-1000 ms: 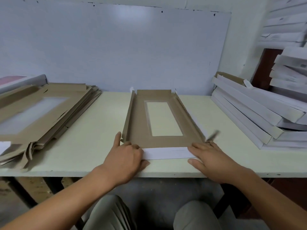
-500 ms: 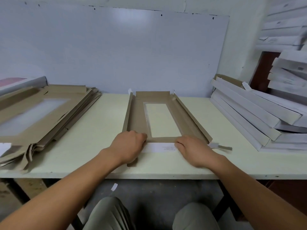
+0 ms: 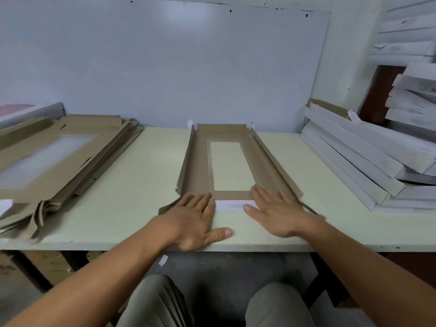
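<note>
A brown cardboard box blank (image 3: pixel 266 166) with a rectangular window cut-out lies flat in the middle of the table, its long side flaps raised. Its near end flap shows a white strip (image 3: pixel 232 205) between my hands. My left hand (image 3: pixel 192 218) lies flat with straight fingers on the blank's near left corner, thumb stretched out on the table. My right hand (image 3: pixel 274 208) lies flat with spread fingers on the near right corner. Neither hand grips anything.
A stack of flat brown window blanks (image 3: pixel 54 159) fills the table's left side. Folded white boxes (image 3: pixel 363 159) are piled at the right, with more behind (image 3: pixel 412 100). The pale table (image 3: pixel 132 185) backs onto a white wall board. A paper scrap (image 3: pixel 163 260) lies on the floor.
Both hands went from curled fingers folding the near flap to lying flat with straight fingers on it. The view has tilted a little.
</note>
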Demonstrator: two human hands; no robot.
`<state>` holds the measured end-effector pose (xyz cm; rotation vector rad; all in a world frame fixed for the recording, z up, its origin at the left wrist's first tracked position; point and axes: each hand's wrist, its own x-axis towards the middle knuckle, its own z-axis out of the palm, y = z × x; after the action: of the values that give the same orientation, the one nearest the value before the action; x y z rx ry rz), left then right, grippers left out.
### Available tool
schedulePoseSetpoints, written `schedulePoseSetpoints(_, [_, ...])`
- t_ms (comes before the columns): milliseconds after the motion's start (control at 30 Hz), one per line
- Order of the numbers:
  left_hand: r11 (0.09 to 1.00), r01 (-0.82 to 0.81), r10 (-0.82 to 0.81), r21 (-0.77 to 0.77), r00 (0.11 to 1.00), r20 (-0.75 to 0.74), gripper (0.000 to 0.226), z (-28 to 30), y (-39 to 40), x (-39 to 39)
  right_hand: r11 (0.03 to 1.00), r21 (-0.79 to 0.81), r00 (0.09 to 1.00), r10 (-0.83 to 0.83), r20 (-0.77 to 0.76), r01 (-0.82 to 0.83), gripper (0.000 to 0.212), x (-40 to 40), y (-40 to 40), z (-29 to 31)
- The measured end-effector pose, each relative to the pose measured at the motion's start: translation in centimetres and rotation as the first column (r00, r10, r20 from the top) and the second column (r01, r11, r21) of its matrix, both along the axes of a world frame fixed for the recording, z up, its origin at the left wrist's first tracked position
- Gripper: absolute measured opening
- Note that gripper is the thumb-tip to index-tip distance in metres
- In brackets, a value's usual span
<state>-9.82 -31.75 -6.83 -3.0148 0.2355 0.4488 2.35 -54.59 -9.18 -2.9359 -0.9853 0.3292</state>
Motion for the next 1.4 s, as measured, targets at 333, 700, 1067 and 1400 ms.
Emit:
schedulePoseSetpoints(333, [0.944,0.127,-0.012,-0.305,0.936,0.351,0.037,0.4,-4.3,3.5,0.999,0.039,0.998,0.012,0.053,-0.015,0.044,1.5,1.3,5.5])
schedulePoseSetpoints(700, [0.937,0.305,-0.259,-0.169,0.934,0.248,0.032,2.1,6.7,-0.3,0.968,-0.25,0.973,0.07,0.222,-0.013,0.077,8.8,-5.8,5.0])
schedulePoseSetpoints(1067, [0.949,0.065,0.228,-0.309,0.534,0.814,0.043,6.5,7.1,-0.5,0.979,-0.061,0.981,0.195,-0.005,-0.195,0.027,3.1,4.2,6.7])
schedulePoseSetpoints(1400, [0.92,0.392,-0.348,0.013,0.802,0.486,0.066,-0.7,-5.5,-4.3,0.516,0.498,0.378,0.326,-0.867,0.697,0.054,0.9,11.6,4.6])
